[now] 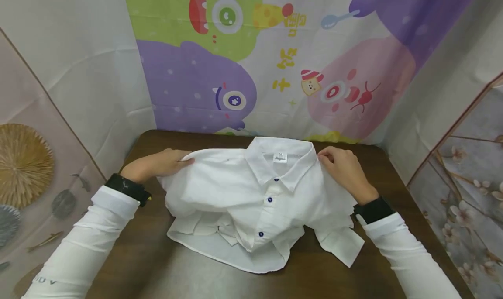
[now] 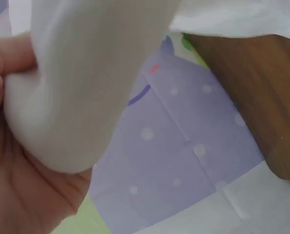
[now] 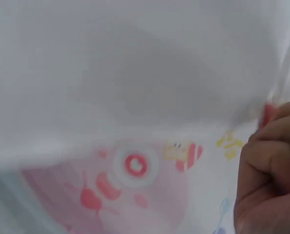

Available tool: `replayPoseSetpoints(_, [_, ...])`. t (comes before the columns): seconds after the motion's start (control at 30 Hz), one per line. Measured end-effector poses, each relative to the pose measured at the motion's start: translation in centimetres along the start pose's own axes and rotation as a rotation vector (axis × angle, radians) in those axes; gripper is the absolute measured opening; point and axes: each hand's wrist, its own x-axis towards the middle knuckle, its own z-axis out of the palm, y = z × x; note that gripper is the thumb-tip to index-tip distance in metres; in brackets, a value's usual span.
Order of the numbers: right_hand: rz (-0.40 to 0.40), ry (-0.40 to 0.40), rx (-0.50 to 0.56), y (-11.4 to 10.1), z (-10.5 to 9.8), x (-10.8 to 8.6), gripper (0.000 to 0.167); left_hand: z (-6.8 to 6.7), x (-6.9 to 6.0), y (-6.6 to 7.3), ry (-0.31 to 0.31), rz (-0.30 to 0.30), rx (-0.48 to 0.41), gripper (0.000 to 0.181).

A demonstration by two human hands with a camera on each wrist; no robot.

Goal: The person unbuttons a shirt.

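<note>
While the left hand (image 1: 169, 163) grips the white shirt (image 1: 224, 181) at ten o'clock and the right hand (image 1: 342, 166) pinches it at two, it sits mid-surface (image 1: 322, 275), collar (image 1: 257, 163) spread (seemingly done), six-o'clock hem (image 1: 251, 263) not yet smoothed.

The left grip (image 2: 30, 187) holds a soft, blurred fold of white cloth (image 2: 84, 92), palm beneath it. Top right, more white cloth hangs across the brown desk (image 2: 257, 92). Between them shows a purple printed sheet (image 2: 169, 136) with pale dots, green at lower left.
</note>
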Motion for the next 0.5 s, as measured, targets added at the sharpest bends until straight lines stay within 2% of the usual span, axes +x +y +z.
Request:
replayPoseSetpoints(0.07, [0.098, 0.010, 0.108, -0.7, 0.5, 1.3, 0.027, -0.8, 0.9, 0.1, 0.069, -0.031, 0.031, 0.046])
replayPoseSetpoints(0.13, [0.194, 0.007, 0.264, -1.5, 1.2, 2.7, 0.031, -1.5, 1.8, 0.1, 0.153, -0.083, 0.072, 0.043])
replayPoseSetpoints(0.17, [0.235, 0.012, 0.327, -1.7, 1.5, 3.4, 0.033, -1.8, 2.3, 0.1, 0.208, -0.120, 0.089, 0.041])
replayPoseSetpoints(0.23, [0.267, 0.041, 0.421, -2.0, 2.3, 4.9, 0.035, -2.0, 3.4, -0.2, 0.344, -0.203, 0.130, 0.036])
replayPoseSetpoints(0.27, [0.264, 0.046, 0.429, -2.1, 2.6, 5.5, 0.036, -2.1, 4.0, -0.3, 0.422, -0.247, 0.145, 0.034])
replayPoseSetpoints(0.37, [0.172, -0.051, 0.397, -1.8, 3.6, 7.1, 0.049, -1.8, 5.9, -0.9, 0.653, -0.358, 0.142, 0.030])
replayPoseSetpoints(0.43, [0.091, -0.155, 0.369, -1.3, 4.2, 7.6, 0.063, -1.3, 7.0, -1.2, 0.710, -0.414, 0.063, 0.029])
replayPoseSetpoints(0.5, [0.033, -0.267, 0.374, -0.7, 4.9, 7.5, 0.073, -0.6, 7.9, -1.4, 0.694, -0.432, -0.051, 0.045])
